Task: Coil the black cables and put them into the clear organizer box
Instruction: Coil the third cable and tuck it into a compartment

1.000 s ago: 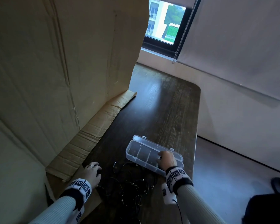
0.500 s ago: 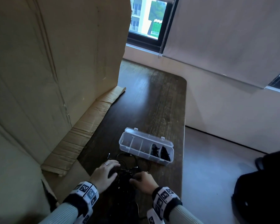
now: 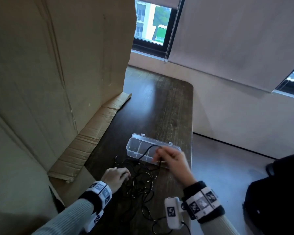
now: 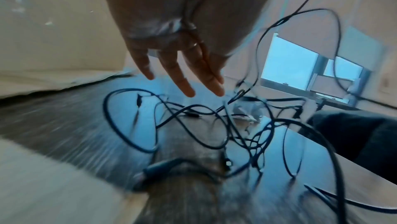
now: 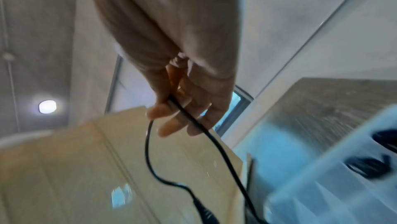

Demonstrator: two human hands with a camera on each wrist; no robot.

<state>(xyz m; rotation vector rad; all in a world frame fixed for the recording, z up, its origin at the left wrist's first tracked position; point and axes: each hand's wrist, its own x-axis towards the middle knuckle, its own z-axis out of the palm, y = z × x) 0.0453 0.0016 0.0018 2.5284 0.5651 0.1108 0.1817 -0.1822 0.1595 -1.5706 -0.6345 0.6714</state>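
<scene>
A tangle of black cables (image 3: 141, 184) lies on the dark wooden table (image 3: 159, 107) near its front edge. Just behind it stands the clear organizer box (image 3: 136, 146), lid open; in the right wrist view coiled black cables (image 5: 369, 166) lie in one compartment. My right hand (image 3: 158, 154) is raised in front of the box and pinches one black cable (image 5: 214, 142), which hangs down to the pile with a plug at its loose end. My left hand (image 3: 126, 175) is at the left side of the tangle, fingers (image 4: 187, 81) straight and holding nothing.
A tall cardboard sheet (image 3: 58, 65) stands along the table's left side, its flap (image 3: 92, 138) lying on the table. The table's right edge (image 3: 192, 133) drops to the floor, where a dark bag (image 3: 278, 192) sits.
My right hand has left the pile and risen in front of the box with one cable pinched. The left hand has stayed at the tangle.
</scene>
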